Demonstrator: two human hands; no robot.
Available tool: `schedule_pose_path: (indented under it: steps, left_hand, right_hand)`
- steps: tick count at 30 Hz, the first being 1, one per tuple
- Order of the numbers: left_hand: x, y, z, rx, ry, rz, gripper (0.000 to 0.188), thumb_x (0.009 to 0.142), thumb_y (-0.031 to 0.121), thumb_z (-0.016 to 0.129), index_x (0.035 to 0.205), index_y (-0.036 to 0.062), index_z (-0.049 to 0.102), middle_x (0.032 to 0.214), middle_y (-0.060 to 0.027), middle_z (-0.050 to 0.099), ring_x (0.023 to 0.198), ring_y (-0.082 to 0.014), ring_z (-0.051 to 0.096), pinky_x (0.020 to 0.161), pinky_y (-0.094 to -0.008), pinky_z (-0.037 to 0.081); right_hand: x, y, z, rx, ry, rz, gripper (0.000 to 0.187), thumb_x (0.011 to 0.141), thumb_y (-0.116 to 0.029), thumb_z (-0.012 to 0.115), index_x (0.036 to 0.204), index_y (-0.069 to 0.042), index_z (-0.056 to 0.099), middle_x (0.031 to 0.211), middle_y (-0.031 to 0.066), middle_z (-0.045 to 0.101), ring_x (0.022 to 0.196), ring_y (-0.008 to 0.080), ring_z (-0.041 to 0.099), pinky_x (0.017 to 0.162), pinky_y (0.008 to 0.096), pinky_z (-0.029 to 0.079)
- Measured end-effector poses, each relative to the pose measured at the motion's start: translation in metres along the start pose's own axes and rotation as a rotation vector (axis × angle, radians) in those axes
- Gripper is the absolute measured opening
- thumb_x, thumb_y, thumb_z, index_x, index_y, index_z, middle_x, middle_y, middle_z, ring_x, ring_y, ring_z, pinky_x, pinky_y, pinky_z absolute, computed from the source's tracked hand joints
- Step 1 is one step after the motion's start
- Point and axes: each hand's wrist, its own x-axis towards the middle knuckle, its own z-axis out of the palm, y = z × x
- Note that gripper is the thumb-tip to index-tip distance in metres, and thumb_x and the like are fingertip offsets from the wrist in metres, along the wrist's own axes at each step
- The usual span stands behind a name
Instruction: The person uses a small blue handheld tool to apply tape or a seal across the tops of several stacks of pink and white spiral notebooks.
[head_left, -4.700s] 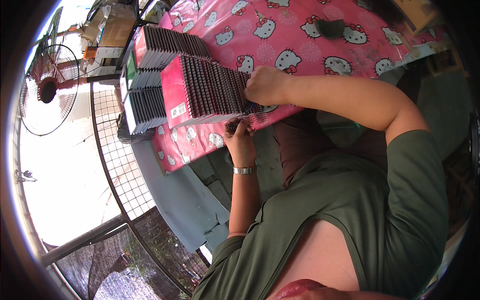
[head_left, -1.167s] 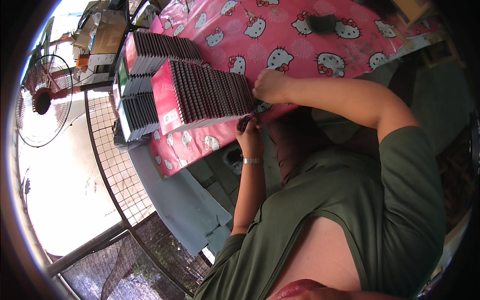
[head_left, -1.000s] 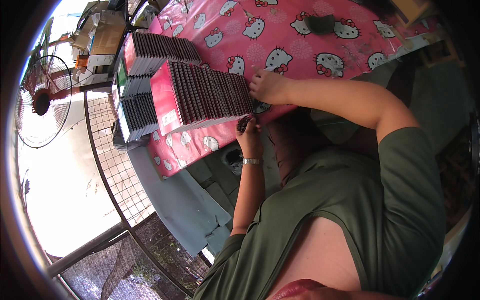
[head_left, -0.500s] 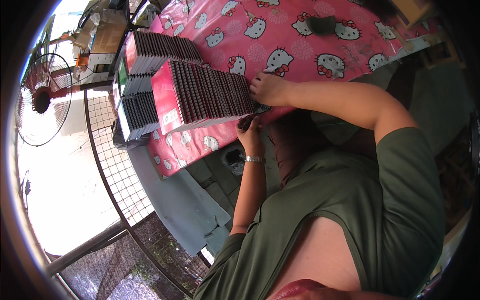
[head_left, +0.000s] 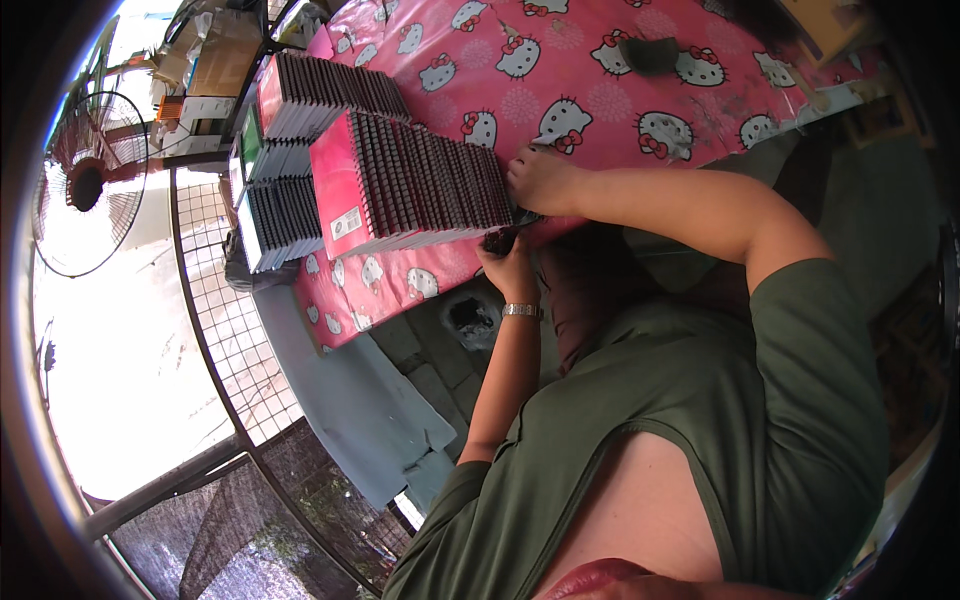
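A long row of spiral-bound notebooks (head_left: 425,185) with pink covers stands upright on the table, dark coils facing up. At its right end, my right hand (head_left: 543,180) has its fingers bent against the last notebook; whether it grips anything is hidden. Just below that same end is my left hand (head_left: 510,265), with fingers curled round a small dark, rough-looking object (head_left: 500,240) whose kind I cannot make out. A dark flat piece (head_left: 526,216) shows between the two hands, partly covered.
More spiral notebooks (head_left: 285,215) stand in stacks behind and left of the row. The table wears a pink cartoon-cat cover (head_left: 590,105). A dark green object (head_left: 648,55) lies at the far side. A fan (head_left: 88,185) and cardboard boxes (head_left: 225,55) are at left.
My left hand has shifted slightly right with the dark object. My right hand has stayed at the row's end. The whole view has moved a little.
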Motion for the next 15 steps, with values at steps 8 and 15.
schedule_pose_path:
  steps: [8,15]
  left_hand:
    - [0.004,-0.001,-0.009,0.263,0.041,0.173,0.020,0.076,0.004,0.072,0.091,0.0028,0.060,0.077,-0.0028,0.063,0.070,-0.0146,0.060,0.066,-0.0311,0.051]
    - [-0.015,-0.002,-0.069,-0.788,-0.165,-0.430,0.019,0.082,-0.002,0.066,0.091,0.0106,0.055,0.076,0.0016,0.057,0.061,-0.0108,0.052,0.055,-0.0265,0.042]
  right_hand:
    - [0.001,0.009,-0.014,0.241,-0.286,0.194,0.016,0.075,-0.018,0.066,0.087,-0.012,0.073,0.085,0.0061,0.071,0.087,0.0306,0.068,0.077,0.0435,0.052]
    - [-0.036,-0.026,-0.011,0.521,0.074,0.134,0.049,0.073,-0.026,0.076,0.118,-0.013,0.060,0.110,0.0079,0.058,0.107,0.0272,0.057,0.095,0.0438,0.044]
